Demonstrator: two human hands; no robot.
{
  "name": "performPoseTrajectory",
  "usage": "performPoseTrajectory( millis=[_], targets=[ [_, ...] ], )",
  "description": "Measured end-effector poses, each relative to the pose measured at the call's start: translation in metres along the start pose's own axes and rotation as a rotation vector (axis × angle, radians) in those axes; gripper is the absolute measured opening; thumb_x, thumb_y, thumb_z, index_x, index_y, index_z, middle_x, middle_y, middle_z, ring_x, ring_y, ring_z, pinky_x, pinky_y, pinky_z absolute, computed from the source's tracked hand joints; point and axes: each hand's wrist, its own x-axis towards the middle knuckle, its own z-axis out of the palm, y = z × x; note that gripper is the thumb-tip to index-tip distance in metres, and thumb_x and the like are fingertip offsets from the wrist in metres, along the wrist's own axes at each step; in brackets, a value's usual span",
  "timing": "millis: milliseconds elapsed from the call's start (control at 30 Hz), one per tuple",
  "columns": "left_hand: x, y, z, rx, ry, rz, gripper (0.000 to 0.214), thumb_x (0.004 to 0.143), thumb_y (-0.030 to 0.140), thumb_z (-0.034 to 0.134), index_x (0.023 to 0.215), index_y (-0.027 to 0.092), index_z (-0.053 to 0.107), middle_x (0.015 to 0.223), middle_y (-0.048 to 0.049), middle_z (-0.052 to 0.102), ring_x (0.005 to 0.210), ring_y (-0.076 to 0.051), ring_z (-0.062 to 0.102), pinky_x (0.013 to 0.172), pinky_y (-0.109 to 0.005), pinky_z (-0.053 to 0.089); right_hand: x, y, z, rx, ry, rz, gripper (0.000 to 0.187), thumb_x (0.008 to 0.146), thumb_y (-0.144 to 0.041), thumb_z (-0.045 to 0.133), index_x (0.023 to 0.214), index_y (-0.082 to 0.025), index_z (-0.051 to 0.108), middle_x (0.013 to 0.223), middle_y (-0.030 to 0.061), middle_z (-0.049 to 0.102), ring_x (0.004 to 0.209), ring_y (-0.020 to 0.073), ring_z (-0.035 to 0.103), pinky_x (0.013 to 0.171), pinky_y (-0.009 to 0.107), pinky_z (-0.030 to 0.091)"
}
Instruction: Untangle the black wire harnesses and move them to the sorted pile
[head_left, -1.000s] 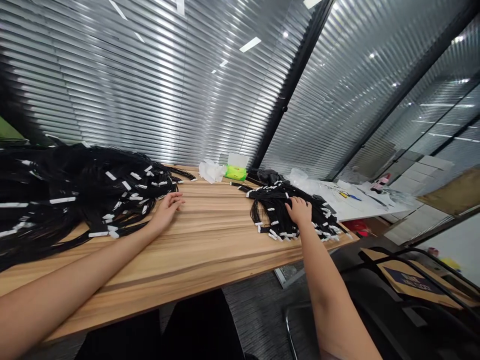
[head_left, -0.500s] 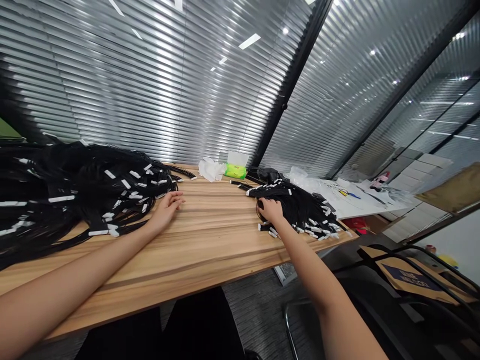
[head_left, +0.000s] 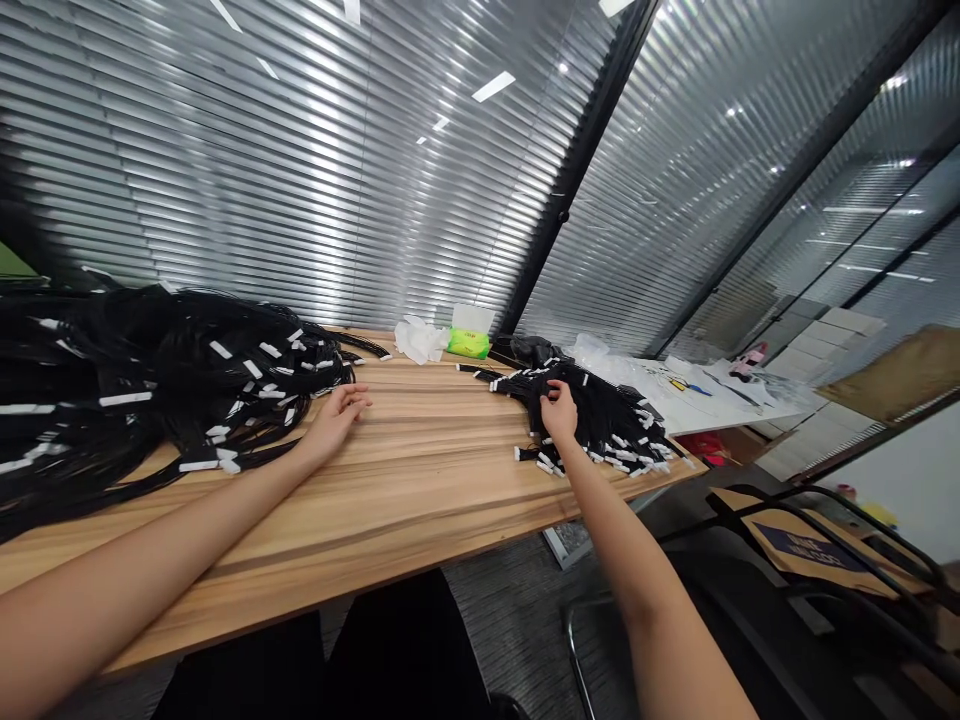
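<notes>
My left hand (head_left: 335,418) lies flat on the wooden table (head_left: 420,480), fingers spread, right beside a large heap of black cables with white tags (head_left: 150,390) at the left. My right hand (head_left: 559,412) reaches to a smaller bundle of black tagged cables (head_left: 600,420) at the table's right end, its fingers curled and pinching some of the strands at the bundle's left side.
A green tissue pack (head_left: 470,343) and crumpled white paper (head_left: 420,340) sit at the table's far edge. A white table (head_left: 712,400) with small items stands beyond the bundle. A black chair (head_left: 750,600) stands at lower right. Slatted blinds (head_left: 300,180) cover the glass walls.
My right hand has moved left across the small bundle and then up a little, gathering the cables closer together. My left hand has stayed in place.
</notes>
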Motion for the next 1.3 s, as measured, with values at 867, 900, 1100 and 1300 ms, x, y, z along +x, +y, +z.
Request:
performPoseTrajectory(
  millis=[867, 900, 1100, 1300],
  targets=[
    [-0.007, 0.005, 0.000, 0.113, -0.049, 0.071, 0.038, 0.080, 0.051, 0.054, 0.103, 0.021, 0.056, 0.089, -0.0034, 0.064, 0.066, -0.013, 0.053, 0.071, -0.028, 0.045, -0.073, -0.113, -0.041, 0.383, 0.111, -0.819, 0.031, 0.094, -0.027, 0.040, 0.106, -0.023, 0.068, 0.104, 0.0098, 0.066, 0.097, 0.0219, 0.062, 0.085, 0.035, 0.049],
    [-0.008, 0.007, 0.000, 0.103, -0.071, 0.072, 0.041, 0.082, 0.055, 0.051, 0.104, 0.021, 0.056, 0.092, -0.0044, 0.065, 0.068, -0.013, 0.054, 0.072, -0.029, 0.045, -0.080, -0.123, -0.041, 0.361, 0.063, -0.871, 0.031, 0.093, -0.026, 0.041, 0.109, -0.024, 0.067, 0.107, 0.0100, 0.066, 0.098, 0.0219, 0.062, 0.085, 0.034, 0.049],
    [-0.019, 0.022, 0.006, 0.020, -0.273, -0.009, 0.060, 0.081, 0.067, 0.044, 0.119, 0.021, 0.056, 0.121, -0.0125, 0.063, 0.093, -0.022, 0.063, 0.075, -0.030, 0.048, -0.114, -0.170, -0.031, 0.551, -0.169, -0.768, 0.032, 0.094, -0.027, 0.041, 0.117, -0.027, 0.063, 0.101, 0.0066, 0.066, 0.092, 0.0205, 0.062, 0.085, 0.035, 0.049],
    [-0.031, 0.031, 0.011, -0.109, -0.353, -0.010, 0.056, 0.075, 0.062, 0.059, 0.109, 0.018, 0.063, 0.092, -0.0088, 0.069, 0.071, -0.019, 0.064, 0.064, -0.030, 0.052, -0.137, -0.203, -0.013, 0.734, -0.309, -0.768, 0.031, 0.092, -0.026, 0.047, 0.119, -0.029, 0.061, 0.088, 0.0022, 0.067, 0.079, 0.0166, 0.060, 0.079, 0.031, 0.049]
  ],
)
